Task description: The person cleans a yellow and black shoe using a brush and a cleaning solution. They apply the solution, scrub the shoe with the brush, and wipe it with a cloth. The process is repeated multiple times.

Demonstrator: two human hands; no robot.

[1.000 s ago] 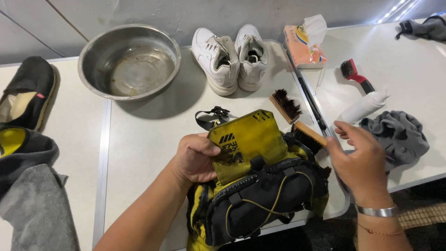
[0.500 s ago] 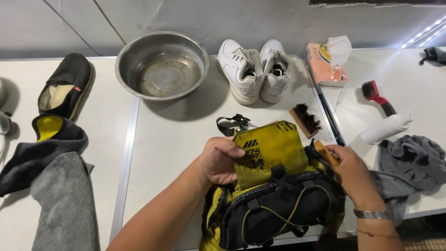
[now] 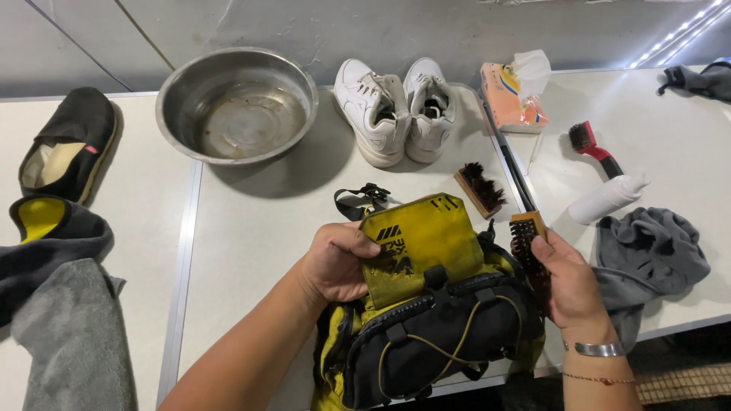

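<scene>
My right grip (image 3: 572, 285) is closed round a wooden bristle brush (image 3: 525, 242), its long axis pointing to 12 o'clock; at 9 o'clock lies the yellow-and-black fabric pack (image 3: 422, 297), its flap pinched by my left grip (image 3: 339, 262) on the surface (image 3: 259, 221)

Bottom of the yellow-and-black bag (image 3: 426, 320) runs off the lower frame edge. Right hand (image 3: 571, 285) covers most of the wooden brush (image 3: 525, 240); only its head shows. Grey cloth (image 3: 72, 342) is cropped at bottom left, dark garment (image 3: 697, 80) at the right edge. Left hand (image 3: 339, 262) fingertips are hidden under the bag flap.
</scene>
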